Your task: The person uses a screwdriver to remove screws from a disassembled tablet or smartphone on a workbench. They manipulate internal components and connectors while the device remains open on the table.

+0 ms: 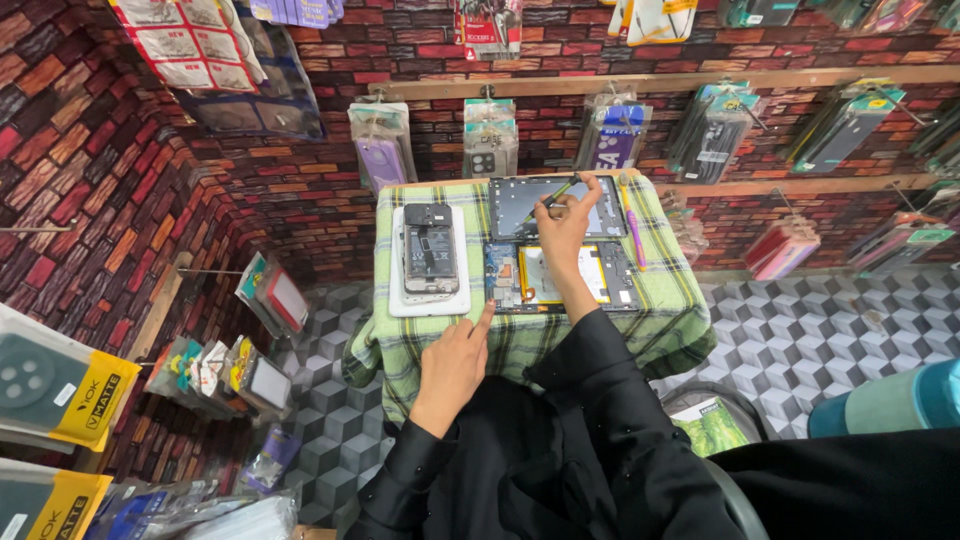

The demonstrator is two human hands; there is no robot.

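While the right hand [566, 222] pinches a thin tool [548, 200] over the opened tablet [560, 275] — fingers closed on it, left hand [455, 362] pointing one finger at the near tabletop [660, 310] edge, holding nothing.

right hand [566, 222] pinching, left hand [455, 362] pointing

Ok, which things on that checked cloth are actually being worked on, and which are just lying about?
In use: right hand holding a thin tool; detached screen panel; opened tablet; left hand pointing beside it.

Lying about: opened phone on white pad; purple tool; hanging packets.
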